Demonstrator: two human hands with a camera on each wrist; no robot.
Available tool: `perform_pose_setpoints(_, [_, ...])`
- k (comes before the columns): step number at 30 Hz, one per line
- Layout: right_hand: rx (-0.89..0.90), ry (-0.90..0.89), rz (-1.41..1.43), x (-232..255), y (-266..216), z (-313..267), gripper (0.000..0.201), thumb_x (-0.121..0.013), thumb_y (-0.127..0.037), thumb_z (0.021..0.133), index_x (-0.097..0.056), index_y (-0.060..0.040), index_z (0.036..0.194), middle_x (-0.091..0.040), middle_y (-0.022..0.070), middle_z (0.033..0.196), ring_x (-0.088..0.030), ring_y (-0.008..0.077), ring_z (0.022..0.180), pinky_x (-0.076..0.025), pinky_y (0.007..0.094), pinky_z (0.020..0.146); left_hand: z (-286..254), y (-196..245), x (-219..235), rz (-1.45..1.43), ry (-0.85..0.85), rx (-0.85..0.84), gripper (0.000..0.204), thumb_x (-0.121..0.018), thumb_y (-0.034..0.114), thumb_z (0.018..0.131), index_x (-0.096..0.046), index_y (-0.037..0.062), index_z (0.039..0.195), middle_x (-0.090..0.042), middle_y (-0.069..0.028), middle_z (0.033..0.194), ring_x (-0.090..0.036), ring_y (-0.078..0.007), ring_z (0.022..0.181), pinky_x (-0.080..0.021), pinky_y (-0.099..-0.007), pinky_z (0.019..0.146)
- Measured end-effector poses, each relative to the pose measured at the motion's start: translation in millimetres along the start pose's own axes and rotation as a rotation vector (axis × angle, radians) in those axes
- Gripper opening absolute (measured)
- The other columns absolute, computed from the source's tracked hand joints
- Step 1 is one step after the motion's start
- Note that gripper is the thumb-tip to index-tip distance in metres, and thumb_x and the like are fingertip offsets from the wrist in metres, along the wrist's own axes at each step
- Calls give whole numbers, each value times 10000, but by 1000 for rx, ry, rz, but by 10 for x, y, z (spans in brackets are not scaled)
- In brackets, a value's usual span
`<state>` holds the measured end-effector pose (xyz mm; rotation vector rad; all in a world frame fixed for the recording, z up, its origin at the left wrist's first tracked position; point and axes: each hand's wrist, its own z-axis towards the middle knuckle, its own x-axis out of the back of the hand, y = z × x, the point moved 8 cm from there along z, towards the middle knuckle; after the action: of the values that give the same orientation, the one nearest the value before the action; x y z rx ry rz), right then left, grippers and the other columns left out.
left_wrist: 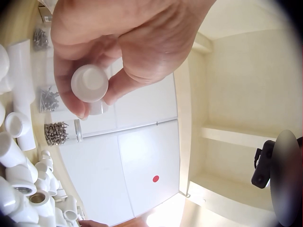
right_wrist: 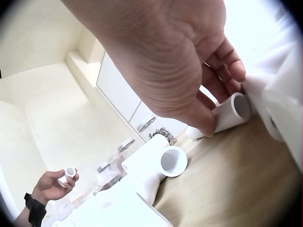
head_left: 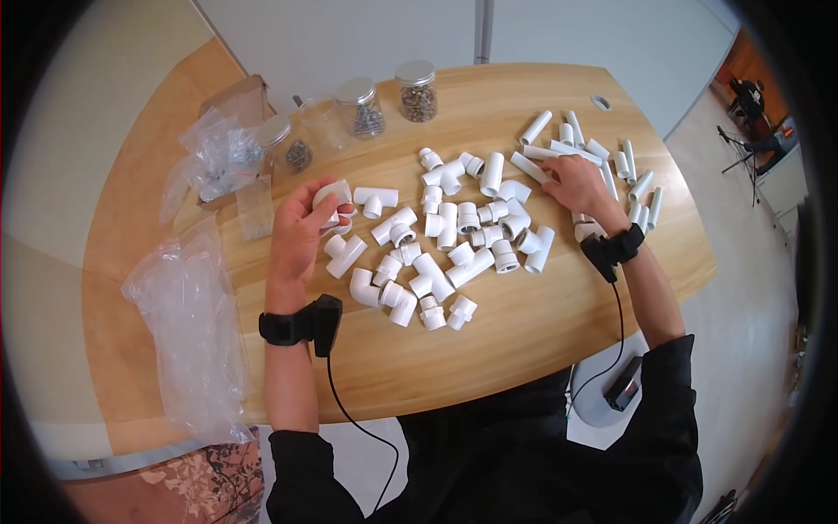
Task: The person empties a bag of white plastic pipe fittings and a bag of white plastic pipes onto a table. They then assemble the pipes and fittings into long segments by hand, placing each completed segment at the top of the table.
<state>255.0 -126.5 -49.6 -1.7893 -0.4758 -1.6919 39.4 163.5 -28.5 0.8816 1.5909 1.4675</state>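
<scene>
My left hand [head_left: 297, 229] is raised over the table's left side and grips a white pipe fitting [left_wrist: 90, 83] between thumb and fingers. One round end of the fitting faces the left wrist camera, and the fingers cover part of it. On the right my right hand [head_left: 578, 185] reaches down among short white pipes, its thumb and fingers around a white pipe [right_wrist: 231, 114] lying low over the wood. Between the hands spreads a group of white fittings: tees [head_left: 375, 200], elbows [head_left: 365, 286] and threaded couplings [head_left: 431, 313].
Jars of screws [head_left: 417, 92] with metal lids stand along the back edge. Clear plastic bags [head_left: 188, 327] lie at the left, by an open cardboard box [head_left: 249, 96]. More cut pipes [head_left: 642, 185] lie right of my right hand. A cable [head_left: 367, 424] hangs from each wrist camera.
</scene>
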Motion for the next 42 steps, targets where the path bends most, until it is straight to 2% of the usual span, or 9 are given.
perform_pose_setpoints(7, [28,49,13,-48,49,19,254,-606,-140,678,-639,-58,916,-637,124,830,-592,305,822,-469,396,701,21,13,67,-23,-27,-21,306,-532,106,873,-492,-11,1153,-594,-111,1021,-574,-161,854,-467,-268,748])
perform_pose_setpoints(13, [4,-79,-85,-138,93,14,265,-568,-135,696,-628,-57,943,-629,148,822,-584,328,806,-468,403,705,2,-18,-40,-123,-122,7,338,-525,118,878,-466,-8,1186,-574,-106,1027,-551,-152,861,-453,-272,738])
perform_pose_setpoints(15, [-12,21,7,-77,128,-9,166,-556,-86,670,-609,-11,808,-606,166,742,-581,337,754,-461,420,652,-17,-18,-91,-124,-136,21,348,-528,126,878,-460,-7,1192,-568,-101,1023,-546,-148,861,-449,-269,730])
perform_pose_setpoints(19, [-42,82,152,90,96,-108,176,-552,-78,686,-598,-6,841,-604,164,765,-577,338,755,-460,422,663,-32,-9,-124,-188,-96,53,330,-529,134,880,-474,-4,1175,-572,-102,1022,-546,-135,810,-450,-255,688])
perform_pose_setpoints(21, [42,182,184,158,41,-153,194,-552,-75,705,-591,-17,887,-600,154,820,-575,328,779,-461,415,683,-32,-37,-53,-227,-47,63,303,-519,122,885,-484,-7,1157,-582,-112,1025,-554,-132,777,-459,-254,665])
perform_pose_setpoints(26, [110,288,251,266,-22,-264,222,-569,-84,726,-590,-24,939,-593,126,867,-568,307,839,-467,398,698,-52,-218,-295,-307,-176,171,292,-522,135,885,-487,3,1144,-582,-161,1041,-539,-122,701,-434,-233,570])
perform_pose_setpoints(32, [269,433,408,454,-238,-413,226,-572,-45,713,-587,-13,936,-578,123,828,-563,299,806,-472,384,678,-161,-153,-638,-230,-273,131,327,-567,122,864,-492,15,1163,-578,-160,1073,-564,-143,779,-469,-255,680])
perform_pose_setpoints(40, [588,364,530,642,-984,-659,251,-571,-44,725,-553,-13,973,-535,140,804,-552,315,686,-465,393,598,-125,-56,-826,-123,-284,31,360,-613,91,826,-486,-14,1145,-580,-148,1057,-565,-146,794,-469,-274,714])
perform_pose_setpoints(42, [593,323,539,673,-1119,-642,244,-568,-56,733,-547,-13,972,-527,137,797,-548,318,685,-457,403,586,-132,-35,-887,-117,-305,-8,270,-583,93,853,-501,1,1093,-597,-82,918,-565,-139,771,-474,-281,722])
